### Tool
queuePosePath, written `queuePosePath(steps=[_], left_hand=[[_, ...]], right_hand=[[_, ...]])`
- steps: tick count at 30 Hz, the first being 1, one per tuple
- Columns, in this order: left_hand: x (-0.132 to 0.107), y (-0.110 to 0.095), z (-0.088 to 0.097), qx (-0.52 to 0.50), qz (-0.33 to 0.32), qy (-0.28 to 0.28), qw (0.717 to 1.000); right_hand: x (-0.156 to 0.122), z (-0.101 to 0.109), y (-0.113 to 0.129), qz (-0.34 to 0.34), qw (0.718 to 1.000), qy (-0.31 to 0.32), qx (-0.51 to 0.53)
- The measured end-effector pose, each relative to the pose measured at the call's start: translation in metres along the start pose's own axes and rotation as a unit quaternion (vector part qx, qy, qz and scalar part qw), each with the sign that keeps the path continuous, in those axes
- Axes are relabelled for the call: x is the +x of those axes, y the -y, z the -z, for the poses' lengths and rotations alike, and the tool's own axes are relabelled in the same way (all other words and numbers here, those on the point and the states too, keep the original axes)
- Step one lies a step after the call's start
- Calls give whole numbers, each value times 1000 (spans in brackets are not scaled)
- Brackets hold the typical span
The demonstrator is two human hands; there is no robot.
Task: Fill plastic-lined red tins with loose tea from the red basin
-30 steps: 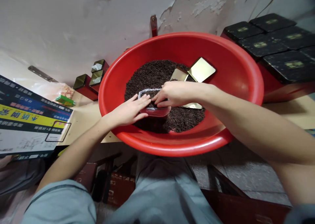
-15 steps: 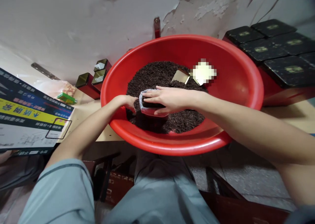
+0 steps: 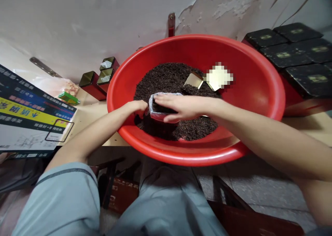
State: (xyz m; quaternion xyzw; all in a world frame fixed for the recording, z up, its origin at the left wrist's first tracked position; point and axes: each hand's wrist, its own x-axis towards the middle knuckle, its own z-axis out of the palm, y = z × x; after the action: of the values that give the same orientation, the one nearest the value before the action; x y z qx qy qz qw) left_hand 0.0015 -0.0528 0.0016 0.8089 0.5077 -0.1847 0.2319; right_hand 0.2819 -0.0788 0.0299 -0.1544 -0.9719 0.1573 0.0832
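Inside a big red plastic basin (image 3: 249, 73) lies a heap of dark dried leaves (image 3: 166, 77) that look like loose tea. A red tin (image 3: 166, 121) with a clear plastic bag (image 3: 151, 102) as liner stands in the heap, filled with the dark leaves. My right hand (image 3: 173, 106) lies flat across the tin's mouth, fingers stretched out and pressing on the leaves. Just left of the tin, my left hand (image 3: 138, 108) is low over the heap with fingers curled down. Its fingertips are partly hidden, so what they grip does not show.
A gold-coloured metal scoop or lid (image 3: 193, 82) rests on the leaves beside a blurred pale object (image 3: 219, 78). Closed black-topped tins (image 3: 285, 54) stand at right, open tins (image 3: 89, 80) at left. A printed cardboard box (image 3: 31, 121) is at the left edge of the table (image 3: 89, 115).
My left hand's fingers have gone from spread to curled beside the tin. My right hand stays flat on the leaves, slightly shifted. The whole view has moved a little.
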Motion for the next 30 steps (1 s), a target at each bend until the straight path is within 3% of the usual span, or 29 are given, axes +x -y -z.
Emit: queuePosePath(steps=[2,6,9,13,16,24,27,30], left_hand=[[-11,3,24,-22,63,38,997],[-42,-4,73,-73,-21,-113,991],[-59,-35,91,-65,-97,-202,972],[-64,-87,91,-40,-163,-231,958],[-60,-105,88,-43,-181,-234,954],[-63,-93,82,-119,-131,-229,957],[-65,-89,76,-139,-99,-241,955],[-59,-83,65,-158,-7,-293,943]], right_hand=[[-4,15,-9,-46,997,-61,-1],[-15,36,-24,-142,982,-127,-19],[-18,39,-25,-154,981,-117,-25],[-18,39,-22,-129,984,-125,-15],[-18,41,-22,-113,983,-146,-16],[-16,41,-24,-115,979,-169,-12],[-14,37,-34,-167,972,-166,16],[-14,28,-48,-262,949,-131,115]])
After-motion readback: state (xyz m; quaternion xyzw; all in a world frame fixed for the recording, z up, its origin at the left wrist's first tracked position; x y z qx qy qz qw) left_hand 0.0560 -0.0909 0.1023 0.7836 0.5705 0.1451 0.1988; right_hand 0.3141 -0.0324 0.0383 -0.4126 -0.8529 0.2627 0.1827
